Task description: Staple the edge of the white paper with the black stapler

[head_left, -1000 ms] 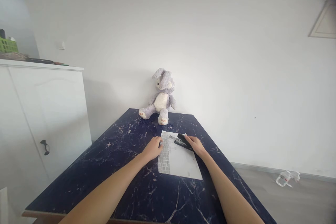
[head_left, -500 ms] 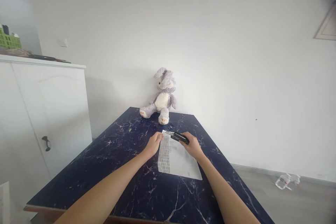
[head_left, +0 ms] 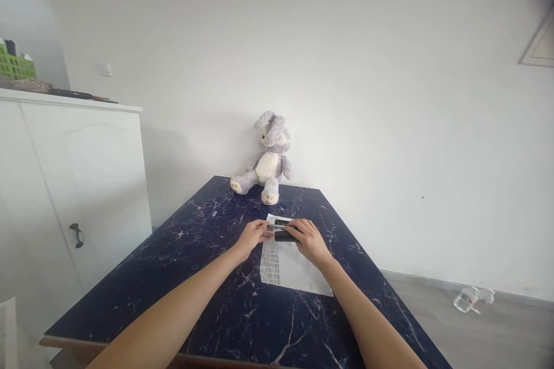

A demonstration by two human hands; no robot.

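A white sheet of paper (head_left: pixel 294 270) with a printed strip down its left side lies on the dark blue marble table (head_left: pixel 203 282). My right hand (head_left: pixel 309 240) is wrapped round a black stapler (head_left: pixel 283 234) over the paper's far left corner. My left hand (head_left: pixel 252 235) pinches the stapler's front end and the paper's edge with its fingertips. Both hands meet at that corner.
A grey and white plush rabbit (head_left: pixel 265 160) sits against the wall at the table's far edge. A white cabinet (head_left: pixel 64 184) stands at the left with a green basket (head_left: pixel 15 64) on top. A clear plastic bottle (head_left: pixel 471 298) lies on the floor at the right.
My right hand has carried the stapler leftward from the paper's right side to its far left corner. My left hand has closed its fingertips on the stapler's front end.
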